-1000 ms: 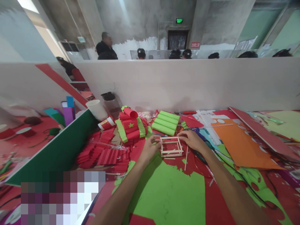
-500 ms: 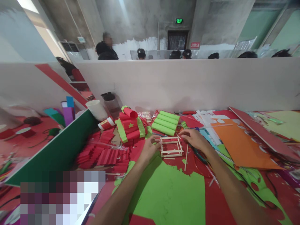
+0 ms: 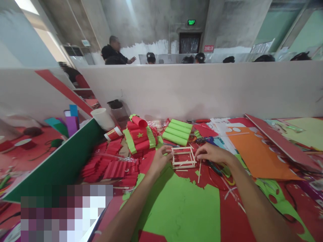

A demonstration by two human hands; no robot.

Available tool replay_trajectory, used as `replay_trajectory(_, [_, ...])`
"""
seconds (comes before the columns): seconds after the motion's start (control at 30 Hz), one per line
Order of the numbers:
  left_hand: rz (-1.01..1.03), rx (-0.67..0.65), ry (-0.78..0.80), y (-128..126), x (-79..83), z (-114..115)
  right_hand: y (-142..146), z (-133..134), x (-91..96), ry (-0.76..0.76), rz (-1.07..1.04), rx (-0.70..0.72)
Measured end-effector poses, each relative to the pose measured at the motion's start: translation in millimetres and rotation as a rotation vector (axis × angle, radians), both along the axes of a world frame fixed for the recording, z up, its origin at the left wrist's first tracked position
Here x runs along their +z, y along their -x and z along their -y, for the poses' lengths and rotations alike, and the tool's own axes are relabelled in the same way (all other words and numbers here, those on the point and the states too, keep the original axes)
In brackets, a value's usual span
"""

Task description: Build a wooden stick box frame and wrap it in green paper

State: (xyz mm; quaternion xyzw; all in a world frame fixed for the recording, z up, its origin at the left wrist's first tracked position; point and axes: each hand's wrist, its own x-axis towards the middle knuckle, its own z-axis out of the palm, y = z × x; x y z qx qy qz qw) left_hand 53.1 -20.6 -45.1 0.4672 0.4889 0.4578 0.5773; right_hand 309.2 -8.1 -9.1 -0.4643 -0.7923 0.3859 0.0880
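The left hand (image 3: pixel 161 158), fingers narrow, seems to hold the left end of the stick frame (image 3: pixel 183 163), mid-desk (image 3: pixel 229 208). The frame's long side runs left to right, like the desk's far edge. A loose stick (image 3: pixel 200 173) points to the near edge. The right hand (image 3: pixel 210 154) bends in; I can't tell if it grips. Looks like frame-fixing, needing a soft touch next.

Red tabletop (image 3: pixel 230 218) with green sheet (image 3: pixel 186 208), wooden stick frame (image 3: pixel 184 166), loose stick (image 3: pixel 199 173), folded red paper (image 3: pixel 116 168)
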Motion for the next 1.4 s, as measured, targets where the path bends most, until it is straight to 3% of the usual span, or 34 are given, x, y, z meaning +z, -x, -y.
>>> replay_trajectory(0.6, [-0.013, 0.010, 0.002, -1.8, 6.7, 3.4, 2.0, 5.2, 8.2, 0.039, -0.032, 0.068])
replay_trajectory(0.8, [-0.041, 0.006, 0.017, -0.9, 8.9, 3.6, 3.8, 7.3, 9.4, 0.076, -0.066, 0.043])
replay_trajectory(1.1, [0.020, -0.006, -0.008, 0.3, -2.2, -0.3, 2.6, 7.2, 6.4, 0.100, -0.096, -0.032])
replay_trajectory(1.4, [0.004, 0.005, -0.007, -0.7, 2.9, 2.5, 0.3, 4.0, 2.7, 0.100, -0.109, -0.046])
